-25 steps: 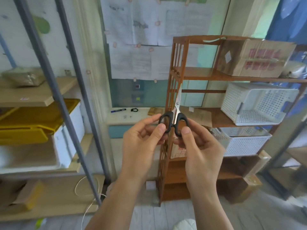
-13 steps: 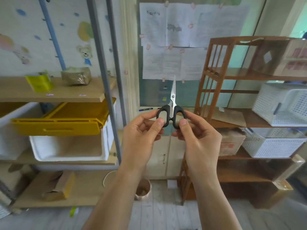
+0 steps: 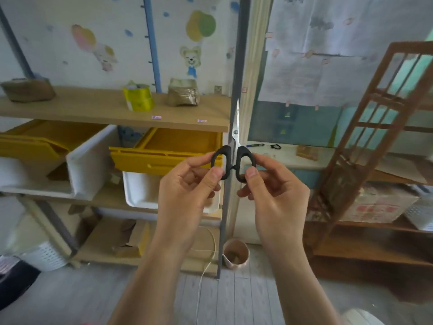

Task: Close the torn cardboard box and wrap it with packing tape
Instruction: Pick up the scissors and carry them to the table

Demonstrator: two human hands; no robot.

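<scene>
Black-handled scissors point(image 3: 234, 146) stand upright in front of me, blades together and pointing up. My left hand point(image 3: 187, 191) pinches the left handle loop between thumb and fingers. My right hand point(image 3: 276, 195) pinches the right loop the same way. A roll of yellow packing tape point(image 3: 138, 97) sits on the wooden shelf point(image 3: 93, 109) up and to the left. A torn cardboard box point(image 3: 133, 240) lies on the bottom shelf, lower left. Another printed cardboard box point(image 3: 379, 205) sits in the brown rack at right.
A grey metal upright point(image 3: 230, 160) of the shelf unit runs just behind the scissors. Yellow bins point(image 3: 164, 151) and white bins point(image 3: 91, 165) fill the middle shelf. A brown wooden rack point(image 3: 365, 141) stands at right. A cardboard tube point(image 3: 235, 254) and white cord point(image 3: 203, 273) lie on the floor.
My view has swung left, bringing the shelf with the yellow tape toward the centre and pushing the brown rack to the right. Both hands hold the scissors as before.
</scene>
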